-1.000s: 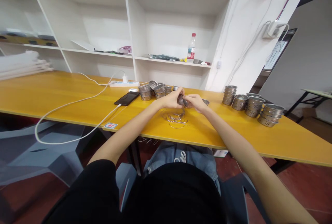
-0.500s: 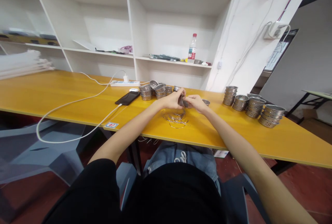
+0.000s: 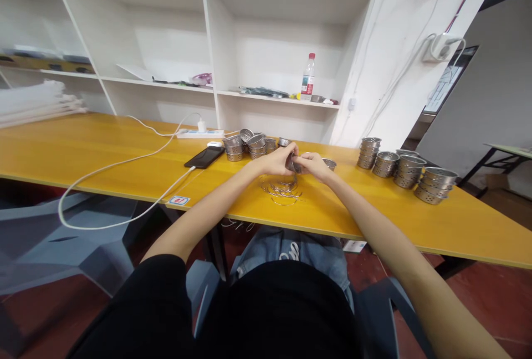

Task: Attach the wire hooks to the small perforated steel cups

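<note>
Above the yellow table, a small perforated metal cup (image 3: 293, 164) is tilted between my two hands. My left hand (image 3: 279, 160) wraps round its left side and top, closed on it. From the right, my right hand (image 3: 312, 165) pinches at the cup's rim; whether a wire ring is also in those fingers is hidden. Just below the hands lies a loose heap of thin wire rings (image 3: 282, 188). Another metal cup (image 3: 330, 164) stands right behind my right hand, partly covered by it.
Several perforated cups (image 3: 255, 145) cluster behind my left hand, and stacked cups (image 3: 434, 184) stand at the right. A black phone (image 3: 204, 157) with a white cable (image 3: 112, 155) lies left, near a power strip (image 3: 200, 134). White shelves with a bottle (image 3: 307, 79) rise behind.
My right hand's fingers have shifted very slightly at the cup's rim. The cup, my left hand and the wire rings look the same.
</note>
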The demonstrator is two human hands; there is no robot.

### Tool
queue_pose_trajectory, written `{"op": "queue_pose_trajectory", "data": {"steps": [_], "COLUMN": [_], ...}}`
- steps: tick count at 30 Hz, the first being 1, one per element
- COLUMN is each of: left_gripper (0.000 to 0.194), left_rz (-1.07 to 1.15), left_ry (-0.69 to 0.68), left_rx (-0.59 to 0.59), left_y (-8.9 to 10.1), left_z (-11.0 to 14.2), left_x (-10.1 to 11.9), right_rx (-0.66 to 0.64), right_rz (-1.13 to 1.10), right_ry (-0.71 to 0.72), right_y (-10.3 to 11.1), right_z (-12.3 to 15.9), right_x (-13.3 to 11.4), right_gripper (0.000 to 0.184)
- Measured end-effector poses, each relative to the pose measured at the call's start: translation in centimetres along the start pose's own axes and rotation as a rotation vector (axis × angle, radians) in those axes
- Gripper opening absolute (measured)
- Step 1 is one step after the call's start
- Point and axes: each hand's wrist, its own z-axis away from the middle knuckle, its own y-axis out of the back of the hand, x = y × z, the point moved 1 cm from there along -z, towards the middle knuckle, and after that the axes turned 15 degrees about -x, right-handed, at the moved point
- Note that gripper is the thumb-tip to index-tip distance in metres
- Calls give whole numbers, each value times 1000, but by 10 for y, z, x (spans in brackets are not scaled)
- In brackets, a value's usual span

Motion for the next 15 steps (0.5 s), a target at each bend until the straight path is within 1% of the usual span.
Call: {"op": "queue_pose_trajectory", "data": {"steps": [3,8,15], "left_gripper": [51,49,45], "left_rz": [-1,-32,-47], "left_ry": [4,-9,-8], "left_rx": [-14,-17,-30], "left_y": [-1,0,-2], "left_z": [1,1,-2], "left_x": [1,2,-2], "right_rx": [-12,-15,0], "right_rz": [23,39,-34], "right_ry": [2,19,-24], "right_y": [0,2,4], "right_z": [0,-2,-1], "right_x": [1,7,9], "right_gripper": [53,52,51]}}
